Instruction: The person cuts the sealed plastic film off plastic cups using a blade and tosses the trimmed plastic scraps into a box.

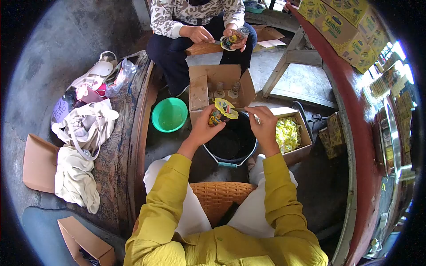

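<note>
My left hand is wrapped round a small plastic cup with a yellow printed lid and dark, colourful printing on its side. The cup is tilted, with its lid facing me. To its right, my right hand is closed in a pinch, apart from the cup; what its fingertips hold, if anything, is too small to make out. Below both hands stands a black bucket with a blue-gripped wire handle. Beyond it, an open cardboard box holds clear plastic cups.
Facing me, a seated person holds a similar cup and a thin tool. A green basin stands left, a box of yellow wrappers right. Bags lie on the patterned bench at left. Lemon cartons are stacked upper right.
</note>
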`<state>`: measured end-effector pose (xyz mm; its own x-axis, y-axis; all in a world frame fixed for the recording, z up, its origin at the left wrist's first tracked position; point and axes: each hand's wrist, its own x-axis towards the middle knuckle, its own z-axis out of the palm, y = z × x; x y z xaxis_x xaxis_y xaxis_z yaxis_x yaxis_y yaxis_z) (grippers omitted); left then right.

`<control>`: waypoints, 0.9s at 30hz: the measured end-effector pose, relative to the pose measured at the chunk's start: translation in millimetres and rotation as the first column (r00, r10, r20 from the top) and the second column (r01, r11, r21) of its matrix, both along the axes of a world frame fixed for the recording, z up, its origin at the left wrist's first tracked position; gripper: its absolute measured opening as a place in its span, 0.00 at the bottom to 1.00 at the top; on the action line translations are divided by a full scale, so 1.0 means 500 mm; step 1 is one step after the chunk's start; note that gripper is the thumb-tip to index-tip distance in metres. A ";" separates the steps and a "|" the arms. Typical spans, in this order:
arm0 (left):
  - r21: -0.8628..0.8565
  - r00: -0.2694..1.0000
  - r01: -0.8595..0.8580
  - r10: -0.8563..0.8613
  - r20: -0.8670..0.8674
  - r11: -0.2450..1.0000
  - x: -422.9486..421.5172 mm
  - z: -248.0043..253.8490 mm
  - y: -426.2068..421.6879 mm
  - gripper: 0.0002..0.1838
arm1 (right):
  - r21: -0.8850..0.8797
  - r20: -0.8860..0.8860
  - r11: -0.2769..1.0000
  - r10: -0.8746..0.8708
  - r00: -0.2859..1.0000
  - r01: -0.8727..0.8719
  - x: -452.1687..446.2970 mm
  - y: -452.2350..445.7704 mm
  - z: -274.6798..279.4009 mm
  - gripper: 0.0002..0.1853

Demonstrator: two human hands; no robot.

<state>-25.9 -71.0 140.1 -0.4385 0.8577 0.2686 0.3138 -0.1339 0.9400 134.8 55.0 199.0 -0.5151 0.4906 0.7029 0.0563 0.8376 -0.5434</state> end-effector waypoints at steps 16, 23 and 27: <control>0.037 0.971 -0.052 0.059 -0.233 0.998 0.029 0.056 -0.005 0.35 | 0.325 0.220 0.940 0.031 0.975 -0.103 -0.001 -0.012 0.024 0.24; 0.082 0.949 -0.065 0.087 -0.302 0.995 0.019 0.066 -0.020 0.31 | 0.291 0.172 0.951 0.050 0.984 -0.100 -0.015 -0.017 0.005 0.28; 0.073 0.950 -0.058 0.077 -0.303 0.996 0.016 0.074 -0.024 0.29 | 0.288 0.140 0.953 0.054 0.989 -0.093 -0.019 -0.017 -0.005 0.27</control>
